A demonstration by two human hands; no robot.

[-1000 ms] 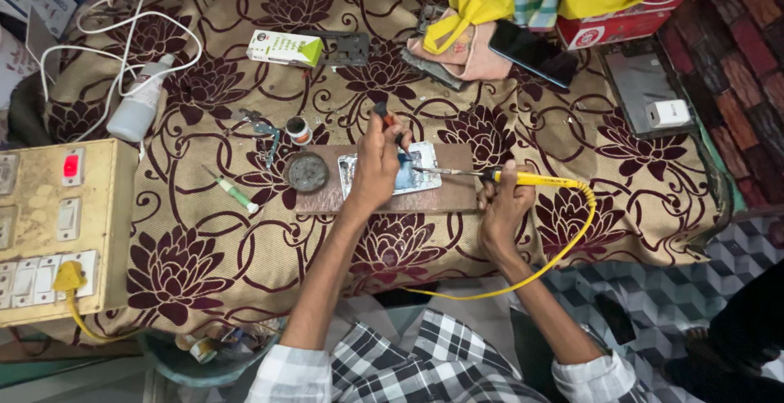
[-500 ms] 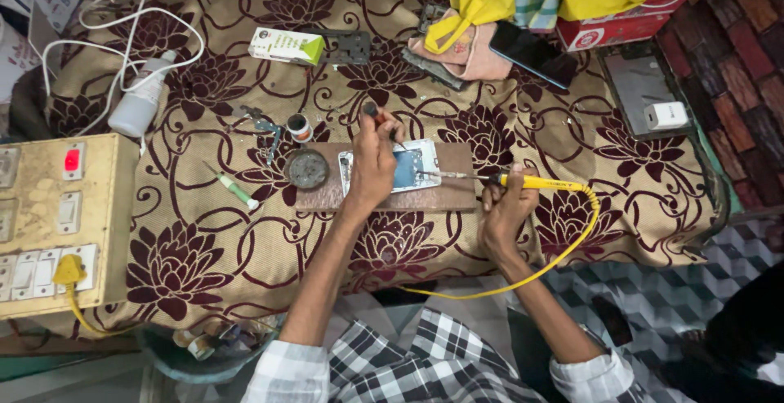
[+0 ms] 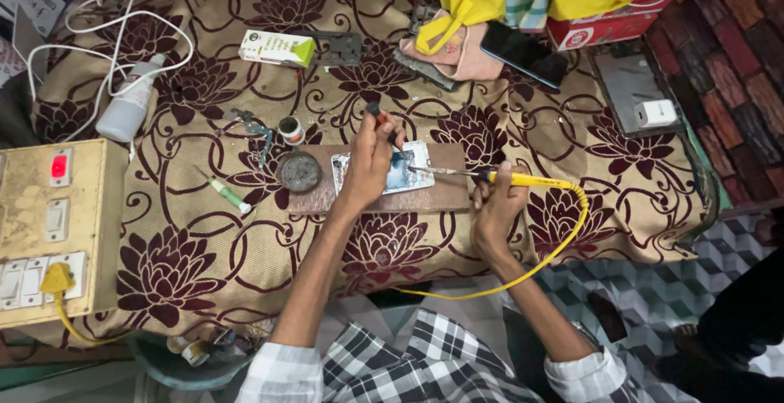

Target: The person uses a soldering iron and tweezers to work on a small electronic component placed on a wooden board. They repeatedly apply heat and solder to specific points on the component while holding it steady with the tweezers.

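Phone (image 3: 406,170), opened, lies on a board (image 3: 441,195) on the flowered bench (image 3: 163,264); judged light, rigid and fragile, best steadied by its edges. Left hand (image 3: 371,154) presses on it, its grip closed on a small dark-tipped tool (image 3: 376,113). Right hand (image 3: 494,207) holds the yellow soldering iron (image 3: 523,180) pen-style, tip at the phone's right edge, wrist low beside the board.

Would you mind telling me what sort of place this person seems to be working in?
Probably a small phone repair bench. The right hand holds a yellow soldering iron to an opened phone on a wooden board, the left hand steadies it, and a switch box sits beside the floral cloth.
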